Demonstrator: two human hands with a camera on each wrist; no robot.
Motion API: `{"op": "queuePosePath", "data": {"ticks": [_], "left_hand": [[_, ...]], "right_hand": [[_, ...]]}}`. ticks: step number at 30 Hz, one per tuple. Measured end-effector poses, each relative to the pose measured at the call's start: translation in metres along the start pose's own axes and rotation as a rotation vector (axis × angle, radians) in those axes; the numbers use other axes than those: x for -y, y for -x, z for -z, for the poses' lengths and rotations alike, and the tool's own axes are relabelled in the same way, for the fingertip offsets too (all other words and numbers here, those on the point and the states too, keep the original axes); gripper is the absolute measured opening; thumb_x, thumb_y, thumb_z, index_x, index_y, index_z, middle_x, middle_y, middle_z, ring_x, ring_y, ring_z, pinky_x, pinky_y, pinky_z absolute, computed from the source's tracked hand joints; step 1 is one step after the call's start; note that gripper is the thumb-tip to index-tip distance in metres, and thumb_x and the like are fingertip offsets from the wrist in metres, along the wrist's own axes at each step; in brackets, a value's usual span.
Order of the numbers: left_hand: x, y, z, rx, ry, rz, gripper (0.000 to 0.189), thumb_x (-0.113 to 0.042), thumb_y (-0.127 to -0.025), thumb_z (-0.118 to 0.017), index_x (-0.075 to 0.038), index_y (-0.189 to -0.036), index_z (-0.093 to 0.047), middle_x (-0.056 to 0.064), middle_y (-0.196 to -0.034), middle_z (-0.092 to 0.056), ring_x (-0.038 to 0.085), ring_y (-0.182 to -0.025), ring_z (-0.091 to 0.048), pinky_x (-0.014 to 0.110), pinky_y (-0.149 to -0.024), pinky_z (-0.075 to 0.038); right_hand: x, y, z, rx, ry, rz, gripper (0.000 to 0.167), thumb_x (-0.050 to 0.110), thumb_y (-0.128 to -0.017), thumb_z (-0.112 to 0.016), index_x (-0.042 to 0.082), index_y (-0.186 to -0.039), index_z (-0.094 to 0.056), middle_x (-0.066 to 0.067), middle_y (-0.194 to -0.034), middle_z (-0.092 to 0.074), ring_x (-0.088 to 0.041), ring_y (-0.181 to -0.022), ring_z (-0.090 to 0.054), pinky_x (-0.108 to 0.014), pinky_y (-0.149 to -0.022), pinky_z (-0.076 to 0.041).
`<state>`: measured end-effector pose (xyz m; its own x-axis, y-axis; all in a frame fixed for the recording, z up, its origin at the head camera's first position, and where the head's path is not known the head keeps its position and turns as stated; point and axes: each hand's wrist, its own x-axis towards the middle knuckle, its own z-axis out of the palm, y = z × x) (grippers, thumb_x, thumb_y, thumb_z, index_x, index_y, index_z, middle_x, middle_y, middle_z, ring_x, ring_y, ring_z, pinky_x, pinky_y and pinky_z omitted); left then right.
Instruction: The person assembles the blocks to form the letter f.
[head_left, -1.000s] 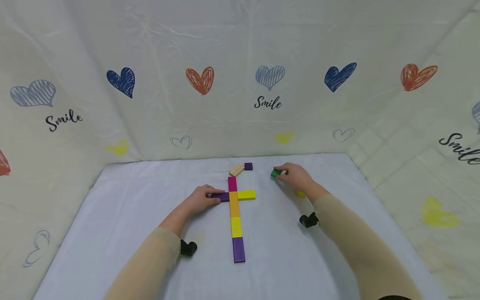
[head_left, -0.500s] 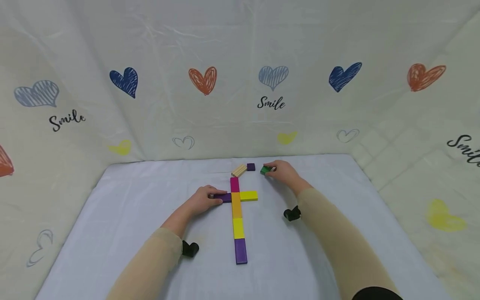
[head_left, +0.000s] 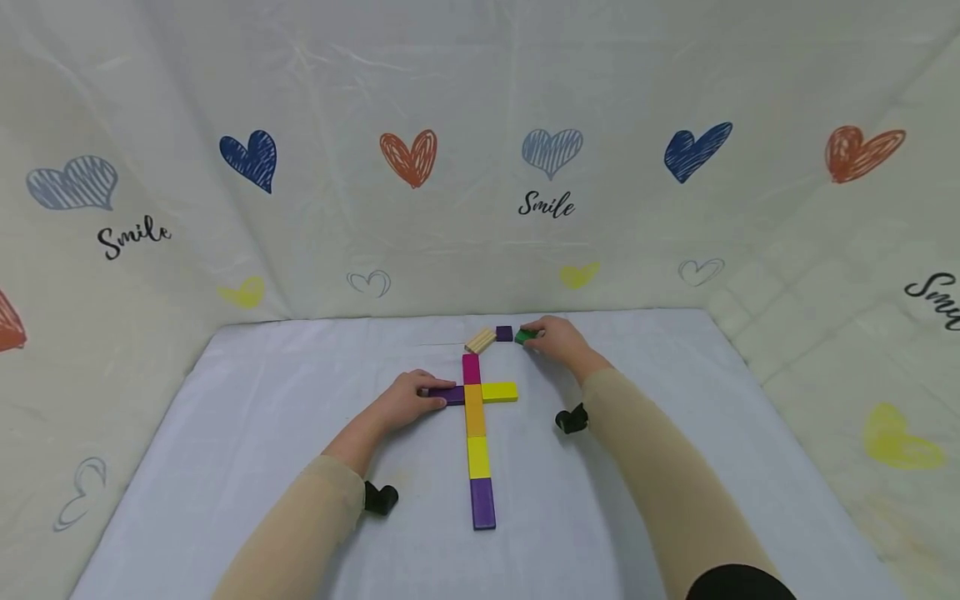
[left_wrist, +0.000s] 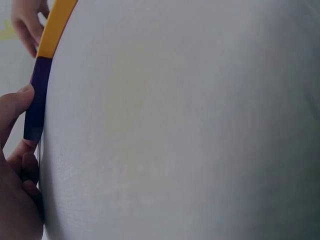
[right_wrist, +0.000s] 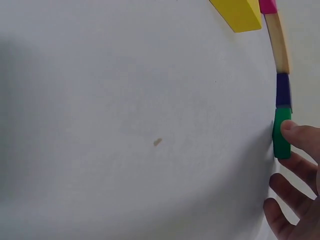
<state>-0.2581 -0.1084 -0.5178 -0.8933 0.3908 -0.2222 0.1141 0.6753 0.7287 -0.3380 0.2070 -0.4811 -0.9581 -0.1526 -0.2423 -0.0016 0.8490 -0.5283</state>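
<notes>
My left hand (head_left: pixel 405 400) holds a dark purple block (left_wrist: pixel 37 100), thumb on one side and fingers on the other. This block's right end meets an orange block (head_left: pixel 475 410) in a column of flat blocks. At the back, my right hand (head_left: pixel 558 340) pinches a green block (right_wrist: pixel 281 135) between thumb and fingers. The green block's end is right at a small dark purple block (head_left: pixel 504 333), which follows a slanted natural-wood block (head_left: pixel 480 340). A magenta block (head_left: pixel 471 368) tops the column, close under the wood block.
A yellow block (head_left: pixel 499 392) sticks out right of the orange one. Below the orange come another yellow block (head_left: pixel 478 457) and a purple block (head_left: pixel 483 503). All lie on a white cloth (head_left: pixel 300 533), with a printed backdrop (head_left: pixel 465 242) behind.
My right hand has moved left with the green block, up to the small dark purple block. My left hand stays on its block. A yellow piece near the right forearm is now hidden.
</notes>
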Motion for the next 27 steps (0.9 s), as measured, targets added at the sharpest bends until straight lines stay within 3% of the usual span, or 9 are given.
{"op": "queuePosePath", "data": {"ticks": [22,27], "left_hand": [[0.0007,-0.001,-0.0005,-0.004,-0.021,0.005,0.034,-0.031,-0.095,-0.068,-0.039,-0.127,-0.068,0.0,-0.124,-0.059,0.022,-0.113,-0.049,0.045,-0.1,-0.044],[0.0003,-0.0007,-0.0007,-0.008,-0.017,0.005,0.033,-0.031,-0.094,-0.068,-0.038,-0.127,-0.068,0.0,-0.124,-0.059,0.023,-0.113,-0.048,0.046,-0.1,-0.044]], "right_hand": [[0.0045,-0.0038,0.0,0.014,-0.012,-0.027,0.042,0.022,-0.095,-0.067,0.019,-0.137,-0.062,-0.013,-0.142,-0.053,-0.032,-0.127,-0.047,-0.05,-0.109,-0.036],[0.0034,-0.0037,-0.0007,0.017,-0.02,-0.022,0.043,0.023,-0.096,-0.067,0.019,-0.138,-0.061,-0.012,-0.142,-0.053,-0.032,-0.124,-0.049,-0.049,-0.107,-0.039]]}}
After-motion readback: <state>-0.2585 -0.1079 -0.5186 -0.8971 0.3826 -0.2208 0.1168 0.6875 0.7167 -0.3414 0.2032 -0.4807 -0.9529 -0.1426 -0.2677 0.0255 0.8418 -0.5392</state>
